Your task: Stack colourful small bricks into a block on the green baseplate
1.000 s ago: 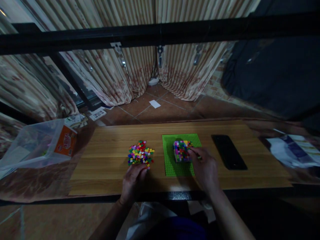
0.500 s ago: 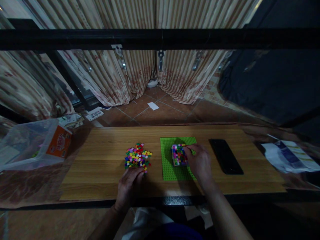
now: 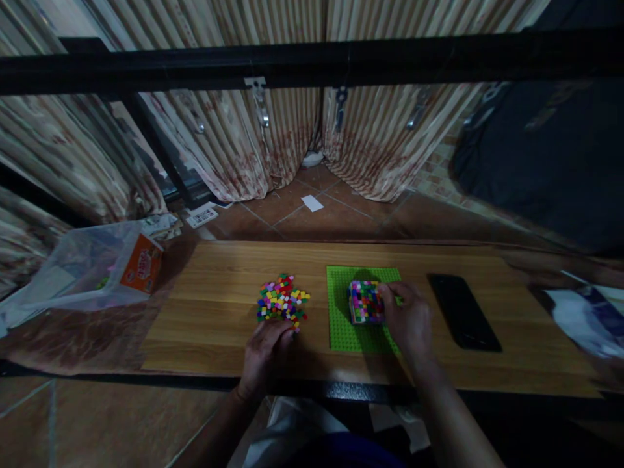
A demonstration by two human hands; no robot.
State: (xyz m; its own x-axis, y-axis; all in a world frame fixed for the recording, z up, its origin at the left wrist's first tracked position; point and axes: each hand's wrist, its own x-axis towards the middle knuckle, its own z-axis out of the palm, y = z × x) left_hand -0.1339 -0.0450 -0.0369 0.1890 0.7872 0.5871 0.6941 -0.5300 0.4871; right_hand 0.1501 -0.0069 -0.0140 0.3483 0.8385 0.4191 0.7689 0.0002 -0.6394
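A green studded baseplate (image 3: 345, 331) lies on the wooden table (image 3: 219, 312). On it stands a block of many-coloured small bricks (image 3: 364, 302). My right hand (image 3: 408, 320) rests against the block's right side, fingers curled onto its top edge. A loose pile of small coloured bricks (image 3: 283, 304) lies to the left of the plate. My left hand (image 3: 266, 349) sits at the pile's near edge with its fingers curled down on the bricks; what they pinch is hidden.
A black phone (image 3: 463, 311) lies flat right of the baseplate. A clear plastic bag with an orange box (image 3: 92, 270) sits off the table's left end. Papers (image 3: 585, 315) lie at the far right. A black bar (image 3: 312, 62) crosses overhead; curtains (image 3: 273, 143) hang behind.
The view has shifted to the right and slightly down. Both hands stay where they were, the left at the pile and the right at the block.
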